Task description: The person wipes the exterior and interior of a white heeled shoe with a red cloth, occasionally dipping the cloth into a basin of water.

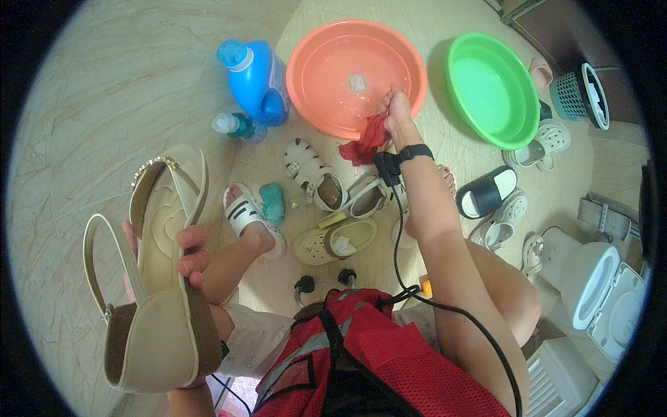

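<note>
Beige sandal [160, 274], held up at left in the curled left hand [193, 258], seems mid-cleaning, while the right hand [397, 112] clenches a red cloth [365, 142] by the orange basin [303, 87], likely needing wringing before wiping.

You are seeing a green basin [497, 94] sitting ahead right, a latticed basket [570, 96] standing beyond it, a black-and-white slide [488, 192] lying nearer you, a white toilet [585, 281] standing farther right (lid [618, 311] hanging open), a blue jug [256, 80] resting ahead left.
</note>
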The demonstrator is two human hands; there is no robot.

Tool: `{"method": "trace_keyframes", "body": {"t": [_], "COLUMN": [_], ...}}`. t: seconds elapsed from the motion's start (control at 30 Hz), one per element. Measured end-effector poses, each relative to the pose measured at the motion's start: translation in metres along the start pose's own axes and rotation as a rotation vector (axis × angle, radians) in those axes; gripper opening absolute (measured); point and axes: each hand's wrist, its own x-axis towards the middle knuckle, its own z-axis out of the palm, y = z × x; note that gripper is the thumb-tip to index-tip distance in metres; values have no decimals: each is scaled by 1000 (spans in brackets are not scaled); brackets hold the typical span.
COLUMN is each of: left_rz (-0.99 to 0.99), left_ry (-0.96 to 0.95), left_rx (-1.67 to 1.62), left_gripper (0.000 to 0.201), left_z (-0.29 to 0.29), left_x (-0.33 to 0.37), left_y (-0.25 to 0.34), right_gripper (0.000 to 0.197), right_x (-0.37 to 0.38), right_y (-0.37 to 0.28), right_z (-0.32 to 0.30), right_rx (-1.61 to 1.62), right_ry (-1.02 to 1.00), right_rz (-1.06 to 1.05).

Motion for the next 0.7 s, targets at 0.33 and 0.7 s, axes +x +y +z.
{"method": "trace_keyframes", "body": {"t": [0.33, 0.7], "left_rz": [27, 1], "left_ry": [-30, -24], "left_rx": [7, 4], "left_gripper": [64, 64], "left_z": [1, 0], "left_x": [2, -2], "left_y": [-3, 1], "right_gripper": [20, 16], "right_x": [2, -16], "right_y": [4, 6], "right_z": [-3, -9], "right_rx": [-52, 174], "right_ry": [96, -374], "right_rz": [-27, 330]}}
